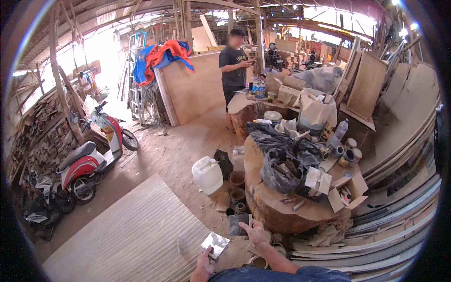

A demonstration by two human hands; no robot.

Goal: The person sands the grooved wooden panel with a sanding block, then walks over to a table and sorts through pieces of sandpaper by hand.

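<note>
My left hand (204, 264) grips a shiny silver square plate (216, 244) by its lower edge, with the thumb on top. The plate is at the right edge of a large pale ribbed panel (122, 225). In my right hand (256, 234) is a dark flat square piece (238, 225), pinched at its right side. I cannot tell the exact kind of either piece. The two pieces are apart from each other. A small light piece (179, 245) is on the panel, left of my left hand.
A thick wood-slab table (268, 207) bears black plastic bags (282, 160), cans and an open carton (347, 192). A white jerrycan (207, 175) and several pots stand beside it. A person (233, 63) stands further back. A red scooter (89, 162) is parked at left; long strips (376, 244) lie at right.
</note>
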